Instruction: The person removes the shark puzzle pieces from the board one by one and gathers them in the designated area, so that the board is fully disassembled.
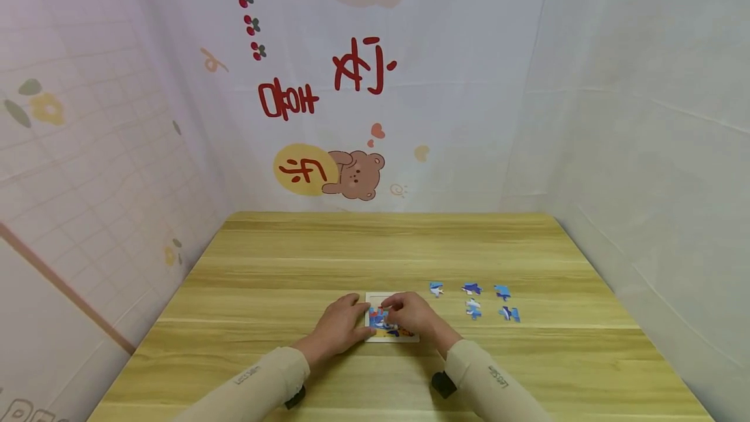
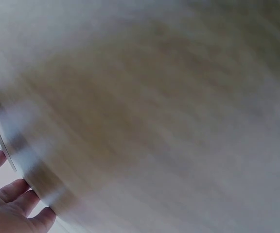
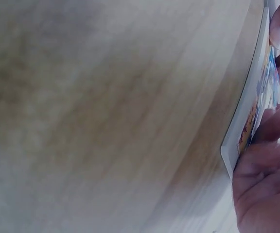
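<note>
A small jigsaw puzzle in a white-rimmed tray (image 1: 393,340) lies on the table before me. Colourful joined pieces cover its near part, while pale backing shows in the far part. My left hand (image 1: 338,325) rests at the tray's left side, fingers extended, with the thumb and a fingertip touching the rim. Over the puzzle, my right hand (image 1: 412,313) has its fingers curled, index finger and thumb pinching at a blue and red puzzle piece (image 1: 379,311), which they partly hide. The right wrist view shows these curled fingers (image 3: 271,124) low over the tray's picture.
Several loose blue and white puzzle pieces lie right of the tray, among them one nearer piece (image 1: 436,288) and one at the far right (image 1: 510,314). The wooden table (image 1: 293,246) meets white printed cloth walls (image 1: 457,116) at its back and sides.
</note>
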`<state>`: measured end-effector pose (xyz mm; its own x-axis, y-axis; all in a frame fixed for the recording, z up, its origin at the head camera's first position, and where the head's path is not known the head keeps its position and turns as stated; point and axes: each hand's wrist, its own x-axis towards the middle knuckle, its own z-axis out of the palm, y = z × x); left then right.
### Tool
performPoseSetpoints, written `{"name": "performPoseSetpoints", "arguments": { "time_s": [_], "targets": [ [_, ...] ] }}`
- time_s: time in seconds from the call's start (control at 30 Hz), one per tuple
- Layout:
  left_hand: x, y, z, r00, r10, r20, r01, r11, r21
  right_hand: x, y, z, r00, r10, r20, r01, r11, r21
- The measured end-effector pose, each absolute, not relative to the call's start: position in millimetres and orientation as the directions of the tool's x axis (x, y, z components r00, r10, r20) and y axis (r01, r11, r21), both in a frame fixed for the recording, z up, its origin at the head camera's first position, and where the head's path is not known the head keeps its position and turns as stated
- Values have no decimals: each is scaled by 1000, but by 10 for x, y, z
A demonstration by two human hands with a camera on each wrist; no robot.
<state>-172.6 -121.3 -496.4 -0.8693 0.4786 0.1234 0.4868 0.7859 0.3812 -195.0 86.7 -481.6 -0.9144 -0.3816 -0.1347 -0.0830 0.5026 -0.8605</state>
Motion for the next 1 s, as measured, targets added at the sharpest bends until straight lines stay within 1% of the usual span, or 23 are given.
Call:
{"name": "performPoseSetpoints", "arguments": {
  "time_s": [0.13, 0.37, 0.87, 1.0],
  "targets": [
    [-1723, -1206, -4954, -868, 480, 127, 490, 787, 374, -1953, 872, -4826, -917, -381, -117, -90, 484, -870],
    [-1734, -1187, -4960, -877, 470, 95, 470, 802, 368, -1958, 859, -4849, -929, -344, -138, -51, 487, -872],
    [-1726, -1198, -4944, -875, 474, 104, 476, 796, 375, -1953, 815, -4880, -939, -321, -124, -59, 505, -861],
    [-1729, -1200, -4941, -874, 475, 106, 478, 795, 374, -1946, 821, -4872, -939, -321, -126, -51, 490, -870]
  ]
}}
